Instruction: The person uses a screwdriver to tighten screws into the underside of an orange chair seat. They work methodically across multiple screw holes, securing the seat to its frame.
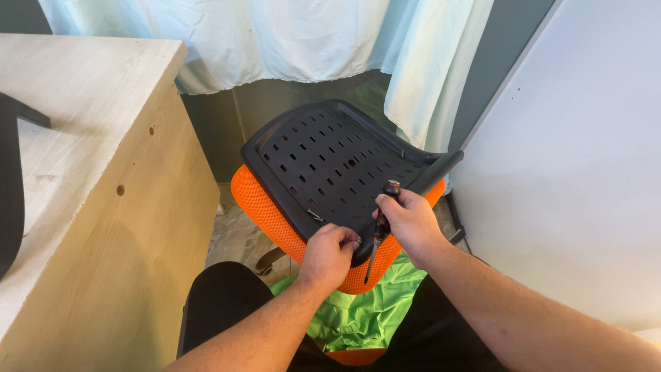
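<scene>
I'm looking down at an upturned chair seat (pixel 330 165) — black slotted plastic underside facing up, orange mesh padding (pixel 265 207) showing along its lower edge. It's tilting toward me, sitting between a pale wooden desk (pixel 103 172) on one side and a white wall panel (pixel 585 172) on the other, with its near edge over my lap.

My left hand (pixel 329 253) is curling over the near rim of the seat, fingers closed on the black plastic edge, knuckles up. Whether there's anything small pinched under those fingertips, I cannot tell — they're hiding it.

My right hand (pixel 408 224) is wrapping tight around a screwdriver (pixel 380 231), fist closed on the handle. The red-and-black handle end is poking up above my thumb, and the thin metal shaft is pointing down and slightly toward my left hand, its tip hanging in front of the orange padding just beside the seat's near corner.

Below both hands, a bright green cloth (pixel 358 313) is lying across my lap, over dark trousers. A light curtain (pixel 275 41) is hanging behind the seat.
</scene>
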